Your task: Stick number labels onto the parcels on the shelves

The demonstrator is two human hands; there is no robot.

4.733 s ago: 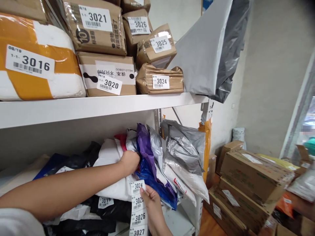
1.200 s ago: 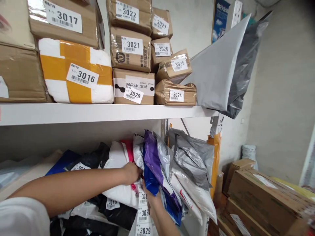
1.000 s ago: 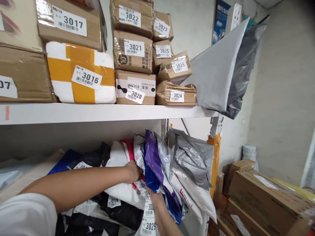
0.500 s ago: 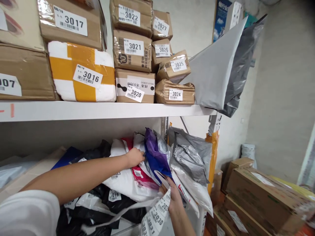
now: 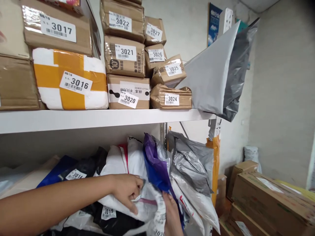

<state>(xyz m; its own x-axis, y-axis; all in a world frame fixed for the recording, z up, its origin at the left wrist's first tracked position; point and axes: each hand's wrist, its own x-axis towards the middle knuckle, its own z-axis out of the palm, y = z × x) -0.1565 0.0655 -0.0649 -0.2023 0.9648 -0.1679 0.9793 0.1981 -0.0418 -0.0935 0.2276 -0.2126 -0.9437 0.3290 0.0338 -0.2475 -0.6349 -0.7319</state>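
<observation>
Head view: left hand (image 5: 127,191) half open, thumb apart from curled fingers, against a white bag (image 5: 135,158). In the right hand (image 5: 172,214), just beside, a label strip (image 5: 160,214) pinched between fingers; probably light, limp and apt to curl, best taken by the margins. White bag likely soft and slippery, best gripped along the top edge. Below the left hand, "3019" on a black bag (image 5: 120,224); well above, "3020" and inverted "HELLO LEIBOO" on a carton (image 5: 143,104).
</observation>
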